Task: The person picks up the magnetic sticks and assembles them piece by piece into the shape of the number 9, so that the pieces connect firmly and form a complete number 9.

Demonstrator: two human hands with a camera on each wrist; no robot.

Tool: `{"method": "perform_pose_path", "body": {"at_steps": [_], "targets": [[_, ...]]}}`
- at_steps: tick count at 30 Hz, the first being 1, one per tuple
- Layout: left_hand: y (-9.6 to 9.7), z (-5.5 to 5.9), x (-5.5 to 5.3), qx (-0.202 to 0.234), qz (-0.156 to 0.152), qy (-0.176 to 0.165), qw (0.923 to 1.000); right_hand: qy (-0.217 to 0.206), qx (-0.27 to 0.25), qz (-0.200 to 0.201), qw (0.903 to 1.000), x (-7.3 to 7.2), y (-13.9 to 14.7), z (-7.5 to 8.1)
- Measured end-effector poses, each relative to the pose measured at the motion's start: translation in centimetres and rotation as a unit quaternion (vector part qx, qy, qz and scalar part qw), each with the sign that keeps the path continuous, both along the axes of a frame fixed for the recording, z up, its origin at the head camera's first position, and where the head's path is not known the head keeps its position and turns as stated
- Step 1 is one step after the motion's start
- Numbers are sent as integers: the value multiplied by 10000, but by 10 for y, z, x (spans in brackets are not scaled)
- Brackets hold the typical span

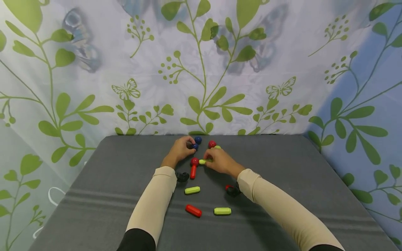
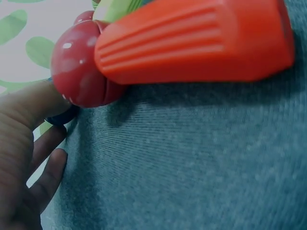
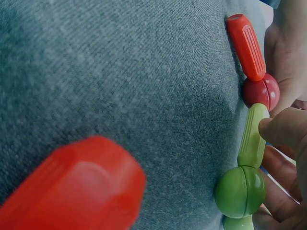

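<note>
Surface [image 1: 125,209]: on it the right hand [image 1: 222,161] pinches a yellow-green rod [image 3: 250,136] touching a red ball [image 1: 194,161]; the right wrist view adds a green ball [image 3: 237,191], cropped from the left's. Slightly farther, the left hand [image 1: 181,148] pinches a partly hidden blue ball [image 1: 195,146].

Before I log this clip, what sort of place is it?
Probably a screened-off tabletop work area: a grey cloth surface, leaf-printed curtains behind and beside it, and colourful rods and balls.

So you've got a grey fabric-topped bench [image 1: 106,174] right against pale leaf-and-butterfly print cloth [image 1: 141,66], kinda bluish on your right.
</note>
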State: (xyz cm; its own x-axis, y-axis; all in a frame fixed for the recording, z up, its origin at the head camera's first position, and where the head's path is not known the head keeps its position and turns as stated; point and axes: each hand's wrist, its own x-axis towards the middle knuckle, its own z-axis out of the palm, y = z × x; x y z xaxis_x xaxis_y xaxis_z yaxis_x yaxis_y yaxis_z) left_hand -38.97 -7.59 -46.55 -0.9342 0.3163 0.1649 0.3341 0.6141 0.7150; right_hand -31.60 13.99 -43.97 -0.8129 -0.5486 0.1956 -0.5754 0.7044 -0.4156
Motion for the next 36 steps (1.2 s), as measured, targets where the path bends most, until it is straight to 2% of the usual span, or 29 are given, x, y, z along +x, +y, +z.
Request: {"method": "perform_pose_path", "body": {"at_steps": [5, 7, 9, 13, 17, 22, 26, 30, 36], "targets": [[1, -3, -1, -101, -53, 102, 9999, 1, -8, -6, 10000, 2, 1, 0], [-2, -3, 1, 11, 0, 171, 9999, -45, -2, -38, 10000, 2, 1, 1], [-6, -1, 6, 310, 89, 243, 9992, -72, -27, -71, 9999, 3, -1, 2], [-14, 5, 17, 1111, 177, 350, 9930, -5, -208, 92, 9997, 3, -4, 7], [-18, 16, 30, 1633, 186, 308, 9859, -21, -319, 603, 9977, 5, -9, 12], [-21, 28, 45, 2143, 110, 415, 9758, -399, -668, 1137, 9905, 7, -17, 17], [-25, 32, 54, 2581, -43, 638, 9640, -620, -760, 1248, 9873, 8, -23, 21], [-28, 32, 65, 2873, -96, 669, 9555, -883, -670, 1242, 9860, 8, -27, 20], [-35, 26, 89, 2888, -140, 486, 9561, -1065, -417, 1455, 9827, 9, -34, 14]]}}
